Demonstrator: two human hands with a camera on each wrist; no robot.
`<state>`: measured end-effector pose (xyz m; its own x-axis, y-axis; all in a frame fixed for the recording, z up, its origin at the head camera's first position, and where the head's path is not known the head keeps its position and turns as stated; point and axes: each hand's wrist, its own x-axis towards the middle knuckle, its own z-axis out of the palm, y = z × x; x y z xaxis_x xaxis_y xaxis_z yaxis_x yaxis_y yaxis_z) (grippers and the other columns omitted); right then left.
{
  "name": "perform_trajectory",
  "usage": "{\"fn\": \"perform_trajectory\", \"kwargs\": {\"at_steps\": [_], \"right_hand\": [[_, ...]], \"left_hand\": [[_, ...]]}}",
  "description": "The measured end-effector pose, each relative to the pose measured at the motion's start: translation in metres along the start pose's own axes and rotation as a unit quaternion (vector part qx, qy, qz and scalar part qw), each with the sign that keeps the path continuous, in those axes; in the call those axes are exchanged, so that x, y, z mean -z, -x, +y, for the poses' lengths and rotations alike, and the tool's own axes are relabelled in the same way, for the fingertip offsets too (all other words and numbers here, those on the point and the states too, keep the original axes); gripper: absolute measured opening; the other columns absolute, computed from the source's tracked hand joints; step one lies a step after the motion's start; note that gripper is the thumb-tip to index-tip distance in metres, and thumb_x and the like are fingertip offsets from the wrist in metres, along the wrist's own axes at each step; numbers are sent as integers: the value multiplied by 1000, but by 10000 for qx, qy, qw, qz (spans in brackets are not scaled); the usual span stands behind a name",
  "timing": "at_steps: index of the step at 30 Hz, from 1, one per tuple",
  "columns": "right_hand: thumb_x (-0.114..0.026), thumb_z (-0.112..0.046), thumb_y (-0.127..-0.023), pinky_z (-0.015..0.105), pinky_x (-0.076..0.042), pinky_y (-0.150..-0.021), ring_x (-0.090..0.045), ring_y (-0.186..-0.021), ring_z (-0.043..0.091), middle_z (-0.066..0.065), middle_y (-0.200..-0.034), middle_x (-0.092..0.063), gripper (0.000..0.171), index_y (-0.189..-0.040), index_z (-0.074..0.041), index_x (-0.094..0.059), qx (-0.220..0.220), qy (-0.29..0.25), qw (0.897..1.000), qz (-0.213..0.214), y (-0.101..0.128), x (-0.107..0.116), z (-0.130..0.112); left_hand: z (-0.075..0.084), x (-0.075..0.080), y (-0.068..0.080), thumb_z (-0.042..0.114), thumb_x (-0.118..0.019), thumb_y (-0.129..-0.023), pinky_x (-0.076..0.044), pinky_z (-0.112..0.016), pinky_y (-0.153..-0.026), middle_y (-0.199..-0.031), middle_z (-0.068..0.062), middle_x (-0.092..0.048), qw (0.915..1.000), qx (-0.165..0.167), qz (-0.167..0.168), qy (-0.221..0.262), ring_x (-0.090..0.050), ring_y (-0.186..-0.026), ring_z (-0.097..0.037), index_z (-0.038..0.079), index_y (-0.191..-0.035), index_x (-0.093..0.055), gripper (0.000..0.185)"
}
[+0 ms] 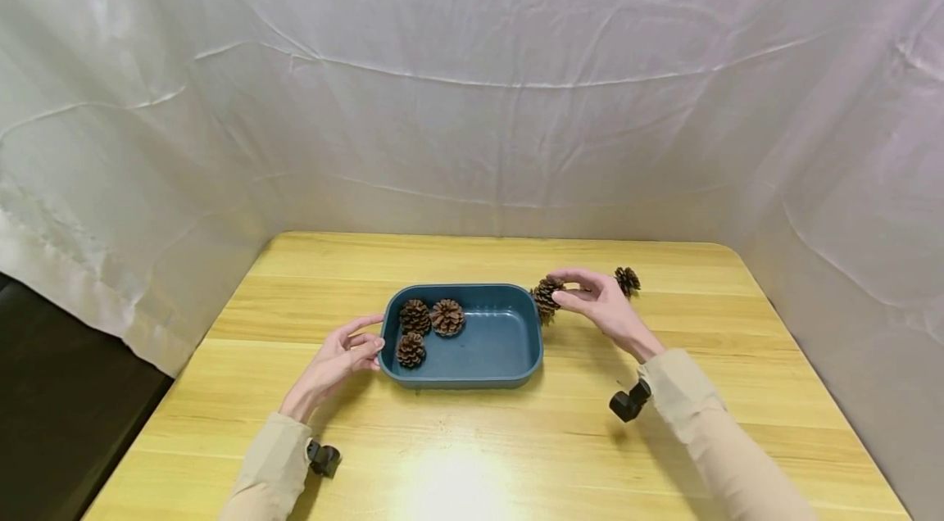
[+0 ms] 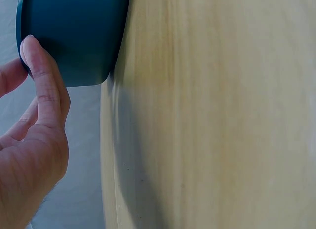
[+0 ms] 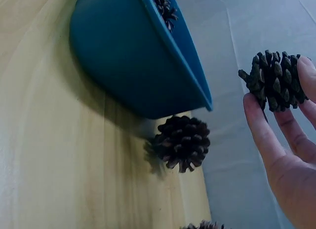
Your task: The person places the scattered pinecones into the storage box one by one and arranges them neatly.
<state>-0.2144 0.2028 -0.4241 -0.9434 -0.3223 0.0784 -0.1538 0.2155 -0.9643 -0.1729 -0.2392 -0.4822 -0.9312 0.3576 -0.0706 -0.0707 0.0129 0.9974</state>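
Note:
A dark blue tray (image 1: 457, 380) sits mid-table with three pine cones (image 1: 430, 318) in its left half. My left hand (image 1: 369, 345) rests with straight fingers against the tray's left end; in the left wrist view a fingertip (image 2: 29, 46) touches the tray's wall (image 2: 74, 36). My right hand (image 1: 564, 293) pinches a pine cone (image 1: 548, 289) just off the tray's far right corner. The right wrist view shows that cone (image 3: 274, 78) held in the air between thumb and fingers (image 3: 256, 120), outside the tray's rim (image 3: 182, 56).
A pine cone (image 3: 181, 142) lies on the table against the tray's right end, below the held one. One more cone (image 1: 628, 280) lies further right behind my right hand. White sheeting walls in the wooden table (image 1: 472, 455) on three sides.

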Motion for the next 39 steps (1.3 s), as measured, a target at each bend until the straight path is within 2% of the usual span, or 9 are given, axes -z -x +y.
{"fn": "perform_trajectory", "kwargs": {"at_steps": [4,7,11,15,23,29,39], "right_hand": [[-71,-21,-95,24,-54,-99,-64,-120,14,18,-142,-58,47,-137,-5,-58,9,117,9999,-47,-4,-4,-8],[-71,-23,-95,32,-54,-102,-59,-127,29,16,-141,-59,45,-136,-8,-60,66,215,9997,-101,-8,-7,-12],[-73,-24,-94,45,-51,-108,-56,-130,36,14,-142,-59,47,-136,-10,-60,22,192,9996,-200,-12,-11,-17],[-75,-23,-92,49,-50,-110,-56,-132,37,15,-144,-58,50,-137,-8,-59,-108,68,9993,-350,-17,-17,-23],[-76,-18,-90,39,-57,-101,-60,-126,35,18,-142,-59,49,-135,-4,-60,-60,100,9980,-624,-26,-28,-36],[-77,-17,-90,36,-59,-98,-62,-122,32,18,-140,-59,48,-133,-4,-62,-54,156,9961,-872,-35,-38,-44],[-78,-17,-88,40,-59,-98,-65,-116,25,15,-138,-61,45,-130,-5,-64,-243,142,9930,-1148,-47,-55,-54]], "left_hand": [[0,0,0,6,-58,-101,-63,-26,-75,-98,0,-66,10000,-10,-15,6,-66,-75,-9,-9,-151,-30,60],[0,0,0,6,-58,-101,-63,-26,-75,-98,0,-66,10000,-19,-25,4,-66,-75,-9,-10,-151,-29,60],[-1,1,0,6,-58,-101,-62,-26,-75,-98,0,-66,10000,-18,-30,18,-66,-75,-9,-10,-151,-29,60],[-1,1,-1,6,-58,-101,-62,-25,-74,-97,0,-67,10000,-27,-45,62,-66,-75,-8,-10,-151,-29,61],[-2,2,0,5,-57,-101,-62,-24,-74,-97,0,-67,9999,-81,-41,50,-66,-74,-8,-12,-151,-27,61],[-1,1,0,6,-57,-101,-62,-25,-75,-97,0,-67,10000,-40,-27,26,-66,-75,-8,-11,-151,-29,60],[-1,1,0,7,-57,-101,-62,-25,-75,-98,0,-66,10000,-18,-39,52,-66,-75,-8,-10,-152,-28,60]]}}
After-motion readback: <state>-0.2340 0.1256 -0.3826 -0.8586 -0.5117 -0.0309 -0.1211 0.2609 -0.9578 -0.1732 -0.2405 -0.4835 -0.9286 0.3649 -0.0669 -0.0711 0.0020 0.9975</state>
